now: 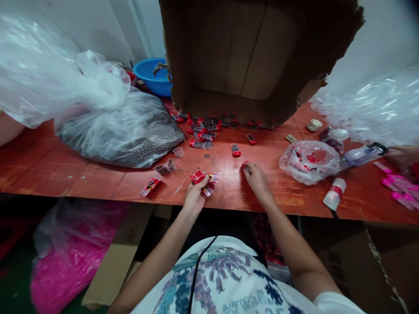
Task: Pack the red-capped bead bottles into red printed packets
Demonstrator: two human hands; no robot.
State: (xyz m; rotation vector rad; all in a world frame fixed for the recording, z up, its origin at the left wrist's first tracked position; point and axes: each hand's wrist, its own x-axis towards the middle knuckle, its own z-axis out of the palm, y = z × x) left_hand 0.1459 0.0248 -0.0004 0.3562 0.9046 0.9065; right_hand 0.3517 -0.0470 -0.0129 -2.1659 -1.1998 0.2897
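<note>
My left hand [195, 194] is closed round a small bunch of red and clear packets [203, 179] at the near edge of the red-brown table [65, 170]. My right hand [256, 177] rests on the table a little to the right, its fingers pinched on a small red-capped item [246, 165]. More of these small red and dark items [204, 131] lie scattered ahead, spilling from the mouth of a tipped cardboard box [255, 56]. One filled packet [151, 186] lies to the left of my left hand.
A big clear bag of dark pieces [131, 135] sits left, a blue basin [151, 75] behind it. Small clear cups [166, 166] lie near it. At right: a small clear bag [309, 160], a purple tool [363, 153], a tape roll [314, 125], pink items [401, 187]. Below the table is a pink-filled bag [65, 261].
</note>
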